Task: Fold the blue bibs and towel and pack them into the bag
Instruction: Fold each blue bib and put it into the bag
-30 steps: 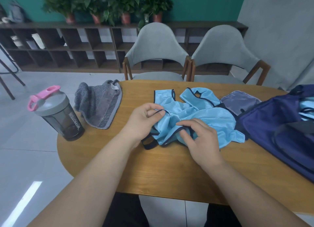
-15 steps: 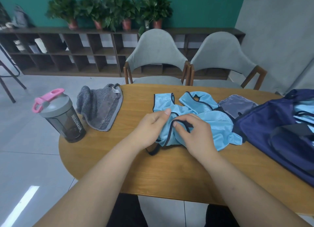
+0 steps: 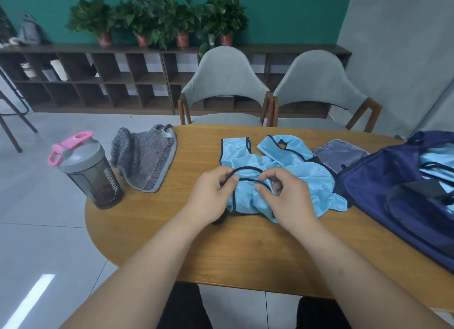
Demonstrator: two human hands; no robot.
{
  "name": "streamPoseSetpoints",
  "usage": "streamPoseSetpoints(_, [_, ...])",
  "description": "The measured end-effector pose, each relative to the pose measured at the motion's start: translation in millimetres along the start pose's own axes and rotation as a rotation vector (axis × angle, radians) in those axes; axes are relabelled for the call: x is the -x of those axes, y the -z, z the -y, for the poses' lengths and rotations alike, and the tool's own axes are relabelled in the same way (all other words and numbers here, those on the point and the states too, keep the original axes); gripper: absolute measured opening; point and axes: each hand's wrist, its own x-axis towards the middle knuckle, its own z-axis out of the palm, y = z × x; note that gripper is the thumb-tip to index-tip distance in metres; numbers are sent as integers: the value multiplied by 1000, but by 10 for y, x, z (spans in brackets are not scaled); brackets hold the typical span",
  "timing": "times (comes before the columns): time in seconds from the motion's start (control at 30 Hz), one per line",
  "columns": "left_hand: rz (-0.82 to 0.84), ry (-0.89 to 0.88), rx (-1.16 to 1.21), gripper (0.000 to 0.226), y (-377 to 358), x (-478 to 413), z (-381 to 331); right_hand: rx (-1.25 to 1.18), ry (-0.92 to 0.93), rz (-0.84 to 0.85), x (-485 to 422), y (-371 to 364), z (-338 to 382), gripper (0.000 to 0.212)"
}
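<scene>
A crumpled light-blue bib [image 3: 248, 196] with dark trim lies mid-table. My left hand [image 3: 211, 196] pinches its dark-edged strap on the left. My right hand [image 3: 287, 198] pinches the same bib's edge on the right. More blue bib fabric [image 3: 285, 149] lies spread behind, toward the chairs. A grey towel [image 3: 145, 161] sits bunched at the table's left edge. The navy bag [image 3: 398, 193] lies open on the right, with blue fabric [image 3: 437, 161] inside it.
A grey shaker bottle [image 3: 91, 173] with a pink lid stands at the table's left rim. A greyish mesh pouch [image 3: 340, 154] lies beside the bag. Two grey chairs [image 3: 226, 87] stand behind the wooden table [image 3: 245, 255]. Shelves with potted plants line the far wall.
Both hands have drawn closer together on the bib and gathered its dark-trimmed strap up into a loop between them; the fabric has bunched toward me.
</scene>
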Motion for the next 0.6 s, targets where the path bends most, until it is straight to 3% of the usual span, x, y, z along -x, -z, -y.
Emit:
streamPoseSetpoints(0.1, [-11,-4,14,5,-21,3,26,9,15,-5,21,0,10,20])
streamPoseSetpoints(0.2, [77,-16,25,49,-40,20,18,11,24,-13,35,-23,15,19])
streamPoseSetpoints(0.27, [83,-54,-66,58,-55,27,6,25,44,-20,39,-32,19,21])
streamPoseSetpoints(0.5, [11,-96,-88,6,-101,38,29,149,118,-76,26,-14,-4,34])
streamPoseSetpoints(0.6, [-43,-118,-156,9,-119,53,56,206,126,-83,31,-25,-44,35])
